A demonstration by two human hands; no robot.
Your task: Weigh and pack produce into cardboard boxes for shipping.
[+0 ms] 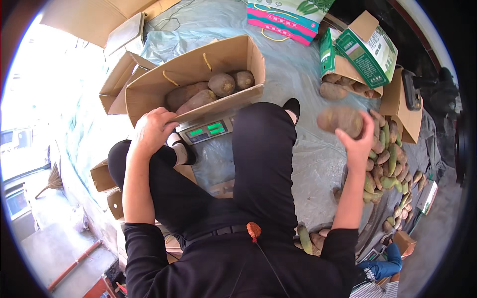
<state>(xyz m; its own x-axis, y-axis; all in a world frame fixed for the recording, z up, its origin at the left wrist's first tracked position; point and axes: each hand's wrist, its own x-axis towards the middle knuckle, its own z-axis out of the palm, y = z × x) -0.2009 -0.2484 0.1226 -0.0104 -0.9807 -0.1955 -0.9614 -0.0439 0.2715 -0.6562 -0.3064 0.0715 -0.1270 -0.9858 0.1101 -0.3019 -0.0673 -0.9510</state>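
Note:
My right hand point(355, 141) grips a thick, brown, soil-coated root vegetable point(334, 120), slightly smeared by motion, out to the right of my knee. The fingers of my left hand point(153, 130) are closed over the near left rim of an open cardboard box point(164, 82). That box has yellow cord handles, and several similar brown root vegetables point(198, 101) lie in it. It rests on a digital scale point(206, 131) with lit green displays, between my legs.
On the right lies a large pile of brown and green root vegetables point(390, 166). Green-and-white cartons point(367, 54) stand beyond it, one holding more roots. Pink and green boxes point(283, 22) are at the back. A person in blue trousers point(392, 260) is at lower right. Plastic sheeting point(310, 169) covers the floor.

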